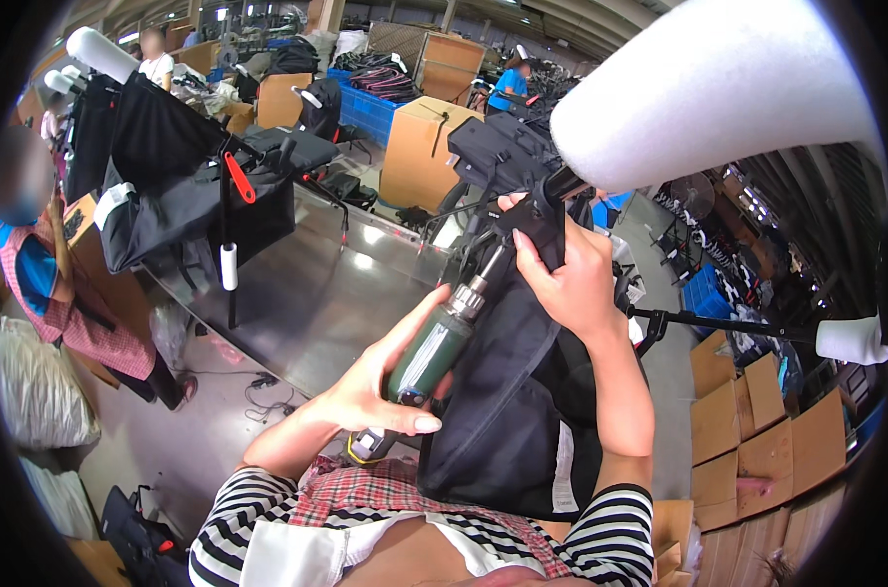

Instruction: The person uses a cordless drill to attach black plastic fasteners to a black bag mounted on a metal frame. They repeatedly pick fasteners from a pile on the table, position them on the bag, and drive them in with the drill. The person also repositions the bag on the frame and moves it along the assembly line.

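Note:
My left hand (pixel 370 383) is wrapped around a dark green electric screwdriver (pixel 430 354) with a silver collar. Its bit points up and away, against a black part of a stroller-like frame, where the exact contact is hidden. At that spot my right hand (pixel 583 284) is closed around the black frame joint (pixel 540 210), its thumb beside the bit. Black fabric (pixel 493 421) with a white label hangs from the frame in front of me. A thick white foam wrap (pixel 718 93) covers the bar above my right hand.
A shiny metal table (pixel 317 293) bears another black folded stroller (pixel 194 210) with a red tag on the left. A person in a checked apron (pixel 91 313) stands beyond it. Cardboard boxes (pixel 767 440) sit at the right; a cable (pixel 263 391) lies on the floor.

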{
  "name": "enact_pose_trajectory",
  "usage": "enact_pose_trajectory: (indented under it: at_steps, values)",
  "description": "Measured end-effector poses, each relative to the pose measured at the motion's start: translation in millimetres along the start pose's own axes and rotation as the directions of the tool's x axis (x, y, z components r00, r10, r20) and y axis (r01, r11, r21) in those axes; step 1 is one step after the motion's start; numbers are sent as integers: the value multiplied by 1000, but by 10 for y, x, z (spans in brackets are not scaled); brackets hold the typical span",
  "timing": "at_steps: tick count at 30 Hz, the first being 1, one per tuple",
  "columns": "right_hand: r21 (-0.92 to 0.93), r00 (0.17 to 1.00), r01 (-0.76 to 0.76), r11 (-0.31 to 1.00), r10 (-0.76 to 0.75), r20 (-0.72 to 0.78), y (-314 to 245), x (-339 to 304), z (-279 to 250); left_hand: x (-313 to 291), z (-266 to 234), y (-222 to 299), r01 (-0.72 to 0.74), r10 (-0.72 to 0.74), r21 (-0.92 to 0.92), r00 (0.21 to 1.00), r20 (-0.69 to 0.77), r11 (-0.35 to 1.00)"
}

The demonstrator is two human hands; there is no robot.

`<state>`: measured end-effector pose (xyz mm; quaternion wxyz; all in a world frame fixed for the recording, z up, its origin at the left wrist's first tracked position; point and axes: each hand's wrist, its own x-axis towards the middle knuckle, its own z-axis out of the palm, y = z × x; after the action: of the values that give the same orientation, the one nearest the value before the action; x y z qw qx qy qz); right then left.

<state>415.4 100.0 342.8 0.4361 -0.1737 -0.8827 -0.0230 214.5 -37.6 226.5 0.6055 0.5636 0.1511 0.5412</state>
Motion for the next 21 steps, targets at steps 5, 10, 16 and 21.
enact_pose_trajectory:
  at_steps: [5, 10, 16, 21]
  values:
    - [-13, 999, 12, 1000, -12, -35, -4, -18, 27, 56, 83, 5, 20, -22, -88, 999, -29, 996]
    - [-40, 997, 33, 999, -36, -70, 6, -39, 46, 91, 236, 12, 33, -43, -226, 998, -39, 973]
    - [-55, 995, 60, 997, -64, -74, 6, -35, 27, 154, 320, -38, 19, -32, -281, 999, -42, 960]
    - [-50, 994, 58, 997, -63, -86, -22, -28, 33, 155, 306, -94, 49, -58, -422, 998, -10, 905]
